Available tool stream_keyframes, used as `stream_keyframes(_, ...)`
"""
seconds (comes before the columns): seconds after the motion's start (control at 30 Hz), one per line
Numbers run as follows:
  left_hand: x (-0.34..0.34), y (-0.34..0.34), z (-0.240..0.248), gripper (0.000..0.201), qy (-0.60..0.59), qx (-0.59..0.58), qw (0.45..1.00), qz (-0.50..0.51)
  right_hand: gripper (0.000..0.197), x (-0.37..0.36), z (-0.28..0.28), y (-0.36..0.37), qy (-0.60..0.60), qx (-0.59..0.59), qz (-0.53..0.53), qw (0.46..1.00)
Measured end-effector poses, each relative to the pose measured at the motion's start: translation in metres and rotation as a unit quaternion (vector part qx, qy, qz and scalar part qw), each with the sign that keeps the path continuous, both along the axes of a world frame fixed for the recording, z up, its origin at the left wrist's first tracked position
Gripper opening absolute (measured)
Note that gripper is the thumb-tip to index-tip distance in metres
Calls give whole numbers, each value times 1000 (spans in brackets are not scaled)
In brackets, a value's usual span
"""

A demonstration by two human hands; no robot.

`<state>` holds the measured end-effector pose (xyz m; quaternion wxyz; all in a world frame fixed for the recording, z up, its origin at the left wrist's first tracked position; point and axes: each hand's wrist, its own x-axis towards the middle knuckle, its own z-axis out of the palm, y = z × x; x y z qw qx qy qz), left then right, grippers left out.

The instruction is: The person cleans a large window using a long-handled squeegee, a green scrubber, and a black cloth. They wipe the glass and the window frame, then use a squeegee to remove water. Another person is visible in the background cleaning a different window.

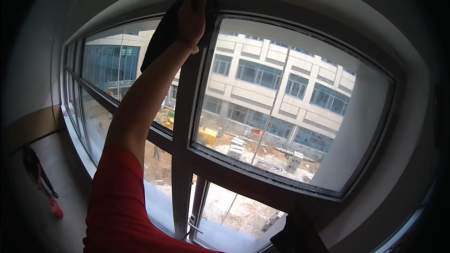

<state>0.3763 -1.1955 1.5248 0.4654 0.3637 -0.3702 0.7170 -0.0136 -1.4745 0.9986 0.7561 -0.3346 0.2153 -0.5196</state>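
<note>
High above me, my left hand (191, 18) is closed on a black cloth (161, 42). It presses the cloth to the top of the dark window frame (183, 112), near where the upright bar meets the upper rail. Part of the cloth hangs down to the left behind my forearm, over the left pane. A pale band (194, 48) circles my wrist, and my sleeve (115, 197) is red. To the right of the hand is a large upper pane (281, 84) with whitish marks along its edges. My right hand does not show.
A lower sash with a handle (194, 225) sits below the crossbar. At the lower right is a dark shape (300, 232) I cannot identify. On the far left, a person in dark clothes (33, 168) stands by a red, round object (55, 209) on the floor (70, 159).
</note>
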Motion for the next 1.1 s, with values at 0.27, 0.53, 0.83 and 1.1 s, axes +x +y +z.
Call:
stream_keyframes(0.27,84,-6,61,40,193,7,929,315,43,0,-19,-19,15,64,-5,998)
stream_keyframes(0.53,-31,-213,41,54,55,76,982,163,38,14,-24,-41,26,63,28,997)
stream_keyframes(0.83,-29,-243,45,51,-236,224,942,-79,33,-4,-16,-44,-3,58,7,998)
stream_keyframes(1.1,-26,-177,21,46,-70,160,974,147,22,-30,-24,-45,20,91,-34,995)
